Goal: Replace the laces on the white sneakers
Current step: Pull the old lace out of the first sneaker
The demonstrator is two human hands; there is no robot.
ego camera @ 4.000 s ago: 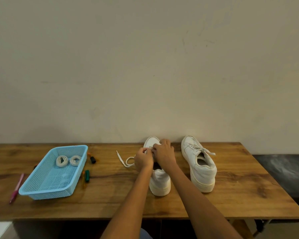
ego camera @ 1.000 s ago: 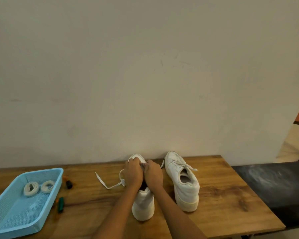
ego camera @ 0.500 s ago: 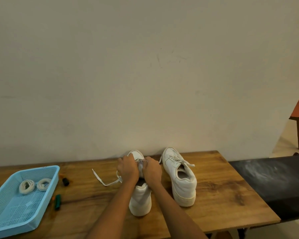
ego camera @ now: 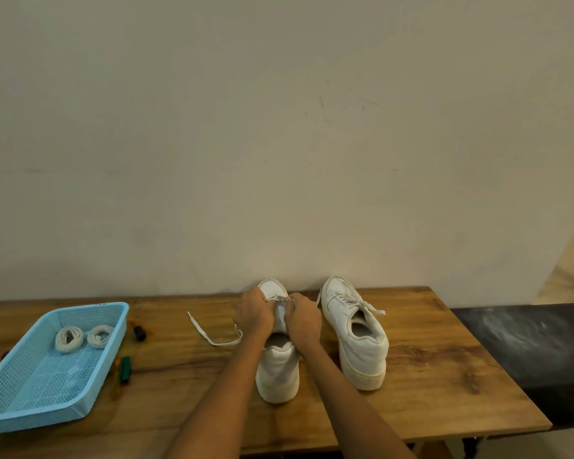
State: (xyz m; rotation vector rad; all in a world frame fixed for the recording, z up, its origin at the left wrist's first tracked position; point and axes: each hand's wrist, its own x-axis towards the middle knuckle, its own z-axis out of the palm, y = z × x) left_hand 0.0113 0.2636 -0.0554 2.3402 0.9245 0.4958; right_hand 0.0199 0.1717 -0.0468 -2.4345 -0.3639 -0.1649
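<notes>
White leather is seen in the head view: two sneakers stand on the wooden desk [ego camera: 428, 366], toes towards the far wall. The left sneaker [ego camera: 277, 369] sits at the middle of the desk, and the right sneaker [ego camera: 355, 329] stands just beside it on the right, its lace threaded and tied. Both hands are placed over the lacing of the left sneaker. The left hand [ego camera: 254, 314] is curled and pinches the old lace [ego camera: 212, 337], whose free end trails out to the left across the desk. The right hand [ego camera: 304, 318] is likewise curled, its fingertips pinched on the lace at the eyelets. The step in hand is judged to be the unthreading of the old lace from the left sneaker. For the next move, the lace would need to be drawn out of the remaining eyelets row by row, with the shoe steadied so that it is not dragged. At the left of the desk a blue basket [ego camera: 10, 415] is set, and two coiled new laces [ego camera: 83, 337] are held in its far end, well apart from the sneakers.
</notes>
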